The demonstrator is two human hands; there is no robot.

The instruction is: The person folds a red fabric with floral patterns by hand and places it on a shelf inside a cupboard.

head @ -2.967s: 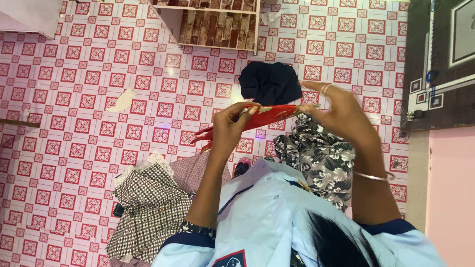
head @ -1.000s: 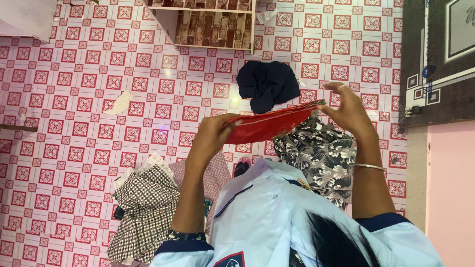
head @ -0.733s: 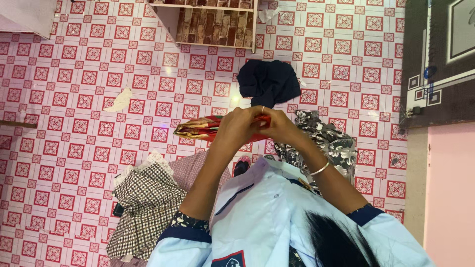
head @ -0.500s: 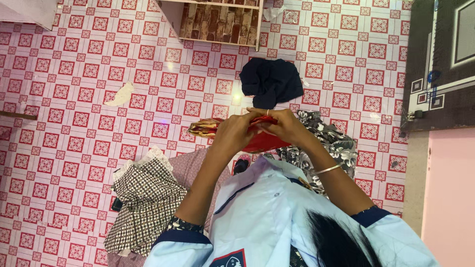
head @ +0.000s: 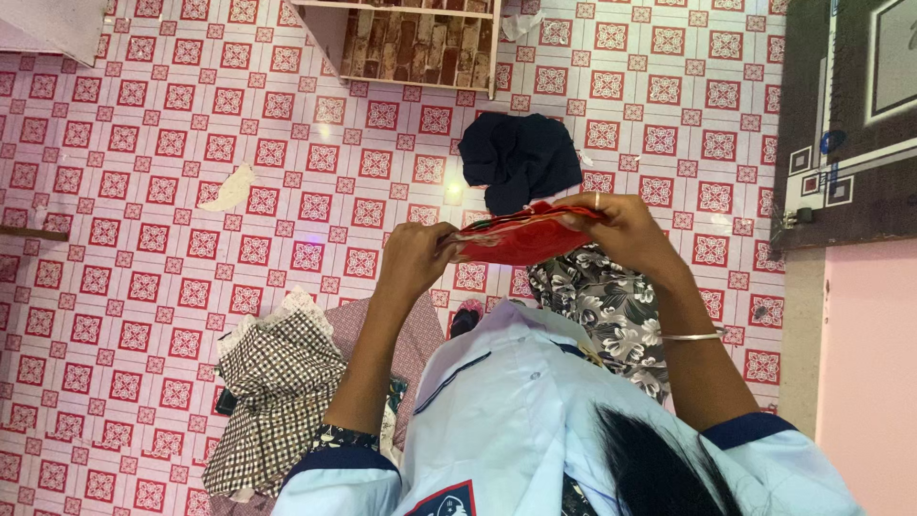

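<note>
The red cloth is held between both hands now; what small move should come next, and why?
Probably bring the two ends together for another fold. The red cloth hangs in the air as a narrow, partly folded band, the left hand pinching one end and the right hand the other, above the pink tiled floor, so it is not yet compact.

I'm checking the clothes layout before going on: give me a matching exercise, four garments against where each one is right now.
Things:
1. red cloth
2. dark navy garment
3. checked brown-and-white garment
4. grey floral garment

Places:
A. on the floor at lower left, beside the left arm
B. held up between the left hand and the right hand
C. on the floor under the right forearm
D. on the floor beyond the hands, near the wooden rack

Pairs: 1-B, 2-D, 3-A, 4-C
</note>
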